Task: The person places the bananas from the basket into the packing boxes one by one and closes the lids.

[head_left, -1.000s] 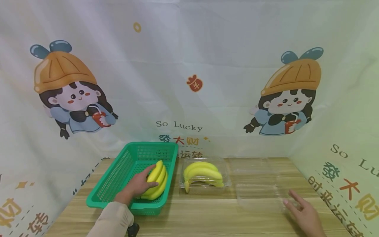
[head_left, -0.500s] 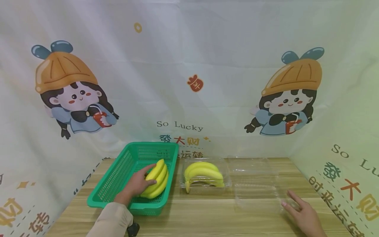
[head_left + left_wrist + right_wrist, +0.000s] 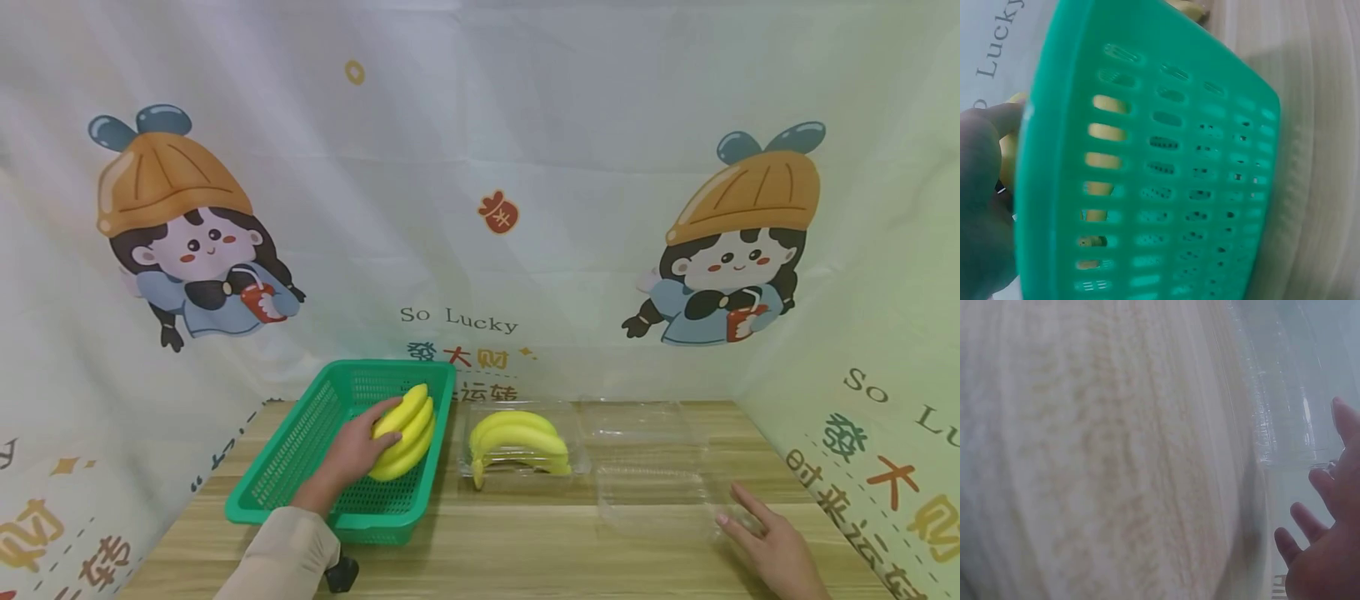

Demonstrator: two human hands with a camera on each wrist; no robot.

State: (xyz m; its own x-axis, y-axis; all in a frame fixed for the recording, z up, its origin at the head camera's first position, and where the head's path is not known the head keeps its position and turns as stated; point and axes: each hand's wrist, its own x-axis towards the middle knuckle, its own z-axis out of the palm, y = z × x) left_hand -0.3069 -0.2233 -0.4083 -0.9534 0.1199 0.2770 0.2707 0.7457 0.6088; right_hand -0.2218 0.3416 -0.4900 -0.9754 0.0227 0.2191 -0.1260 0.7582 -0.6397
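My left hand (image 3: 356, 450) grips a bunch of yellow bananas (image 3: 408, 442), thumb and fingers around its left side. The bunch is in the green plastic basket (image 3: 360, 522), raised and tilted above its floor. In the left wrist view the basket wall (image 3: 1172, 156) hides most of the bananas and part of the left hand (image 3: 985, 206). My right hand (image 3: 776, 542) is at the right corner of an opened clear plastic clamshell box (image 3: 652, 492), fingers spread and loosely bent. In the right wrist view the thumb and a finger of the right hand (image 3: 1329, 550) are at the box's edge.
Between basket and opened box stands another clear clamshell box (image 3: 576, 446), holding a second banana bunch (image 3: 517, 437) whose stem sticks out at the front left. All stand on a wood-grain table (image 3: 510, 550). A printed curtain (image 3: 570, 275) surrounds the back and sides.
My left hand has lifted the banana bunch up from the basket floor, slightly away and to the right. The right hand stays almost in place beside the clear box.
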